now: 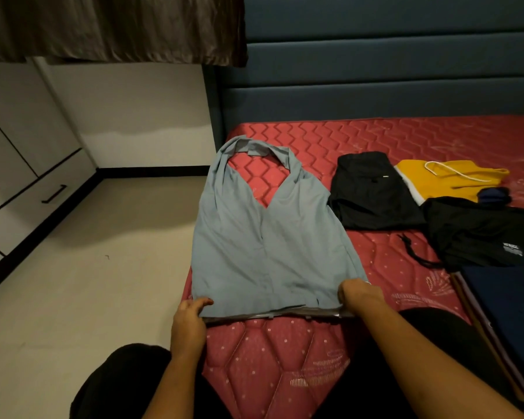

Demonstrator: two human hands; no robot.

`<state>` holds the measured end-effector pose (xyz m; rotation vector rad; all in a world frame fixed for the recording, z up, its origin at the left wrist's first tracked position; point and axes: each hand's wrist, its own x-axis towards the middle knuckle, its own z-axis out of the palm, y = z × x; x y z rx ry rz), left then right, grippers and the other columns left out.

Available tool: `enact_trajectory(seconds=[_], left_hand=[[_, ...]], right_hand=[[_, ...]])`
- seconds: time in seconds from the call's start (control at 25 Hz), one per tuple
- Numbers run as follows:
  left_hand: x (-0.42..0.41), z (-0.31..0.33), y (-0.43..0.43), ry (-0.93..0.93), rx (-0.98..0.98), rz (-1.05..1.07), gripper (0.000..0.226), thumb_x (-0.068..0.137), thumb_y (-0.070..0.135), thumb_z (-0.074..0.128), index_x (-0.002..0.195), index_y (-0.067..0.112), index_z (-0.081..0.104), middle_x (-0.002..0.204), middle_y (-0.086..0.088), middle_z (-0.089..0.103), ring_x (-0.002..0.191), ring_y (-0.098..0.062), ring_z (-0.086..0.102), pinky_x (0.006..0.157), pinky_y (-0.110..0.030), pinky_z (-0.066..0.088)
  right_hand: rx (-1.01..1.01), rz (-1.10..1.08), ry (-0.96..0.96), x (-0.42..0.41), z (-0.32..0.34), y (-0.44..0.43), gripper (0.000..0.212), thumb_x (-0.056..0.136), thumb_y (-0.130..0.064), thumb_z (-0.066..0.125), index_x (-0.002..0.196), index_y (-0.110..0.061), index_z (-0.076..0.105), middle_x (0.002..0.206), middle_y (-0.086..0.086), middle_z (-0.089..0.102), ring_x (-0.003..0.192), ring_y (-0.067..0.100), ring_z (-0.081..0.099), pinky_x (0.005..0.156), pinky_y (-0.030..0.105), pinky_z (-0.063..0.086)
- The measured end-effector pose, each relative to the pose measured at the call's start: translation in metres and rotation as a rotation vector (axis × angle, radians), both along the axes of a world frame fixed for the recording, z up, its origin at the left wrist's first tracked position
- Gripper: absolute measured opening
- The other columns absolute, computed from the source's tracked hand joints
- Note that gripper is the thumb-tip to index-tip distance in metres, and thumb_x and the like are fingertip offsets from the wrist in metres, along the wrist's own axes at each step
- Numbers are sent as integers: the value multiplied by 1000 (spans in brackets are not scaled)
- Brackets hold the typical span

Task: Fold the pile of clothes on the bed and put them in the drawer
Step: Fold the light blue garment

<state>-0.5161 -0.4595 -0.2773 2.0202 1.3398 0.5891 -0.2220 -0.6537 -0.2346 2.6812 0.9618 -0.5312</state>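
A light blue-grey halter top (270, 237) lies spread flat on the red quilted mattress (375, 137), its neck loop pointing toward the headboard. My left hand (189, 320) pinches the bottom left corner of its hem at the mattress edge. My right hand (360, 293) grips the bottom right corner of the same hem. To the right lie a folded black garment (372, 192), a yellow garment with a white cord (448, 179), a crumpled black piece with a small logo (481, 234) and a folded navy piece (508, 303).
A white cabinet with a black-handled drawer (40, 204) stands along the left wall across a pale floor. A dark blue padded headboard (375, 71) backs the bed. A brown curtain (112, 25) hangs at the top left. My dark-clad knees sit at the bottom.
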Motion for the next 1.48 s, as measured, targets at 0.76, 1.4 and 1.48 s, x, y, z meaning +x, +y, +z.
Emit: enact_trajectory(seconds=[0.76,1.4,1.48], left_hand=[[12,49,16,-928,-801,389,38,92,-6,53,123,16,50,107,-15,63,82,-20,60,52,-25,56],[104,151,-36,-926,-701,-106,54,73,-34,37,98,8,60,84,-9,60,75,-17,61,56,-19,52],[105,147,-44,-959,-687,-41,52,73,-34,36,92,10,56,88,-9,58,78,-18,58,56,-18,52]], right_hand=[[858,-495,441,-1,61,1,30,82,11,48,73,-12,64,77,9,58,60,19,50,57,27,39],[1246,235,449,-92,124,69,33,75,7,63,95,-19,67,89,-3,67,71,-10,61,64,3,41],[1224,220,520,-95,109,67,41,71,11,59,95,-22,67,98,0,67,79,-2,63,71,8,46]])
